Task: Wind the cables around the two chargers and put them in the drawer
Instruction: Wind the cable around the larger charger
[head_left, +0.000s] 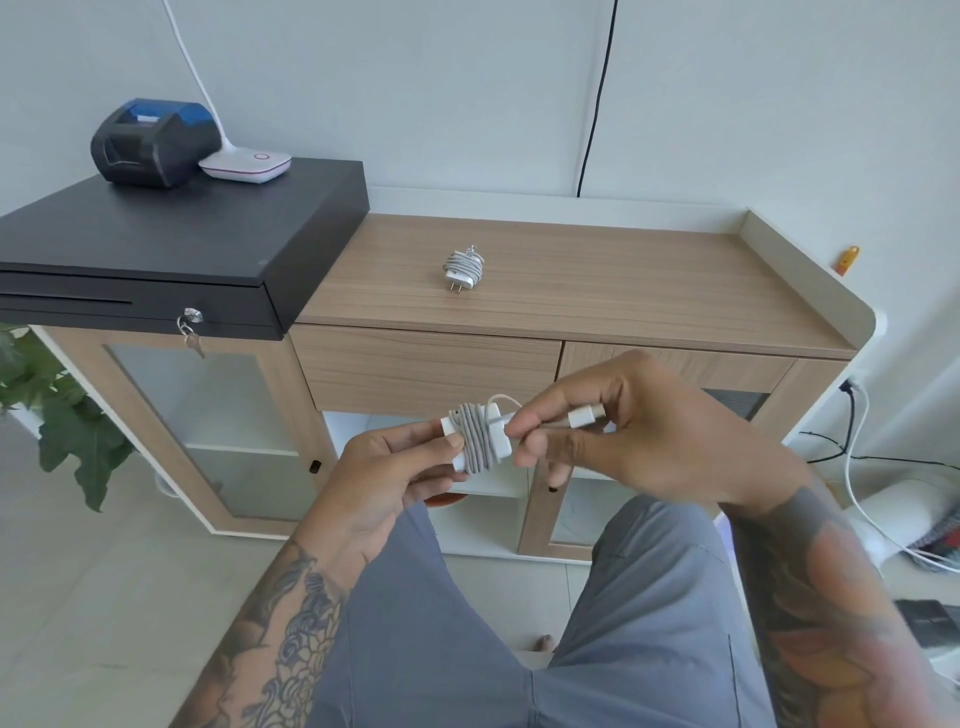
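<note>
A white charger (475, 437) with grey cable wound round its middle is held in front of the cabinet. My left hand (395, 467) pinches its left end. My right hand (618, 431) holds the free end of the cable beside the charger, and the white plug (586, 417) sticks out across its fingers. A second charger (464, 267), cable wound round it and prongs toward me, lies on the wooden cabinet top (623, 291). The wooden drawer (426, 371) under that top is closed.
A black cash drawer (171, 244) with a key in its lock sits on the cabinet's left, bearing a dark printer (156, 140) and a white lamp base (245, 166). A green plant (57, 410) stands at the left. Cables (852, 441) trail on the floor at right.
</note>
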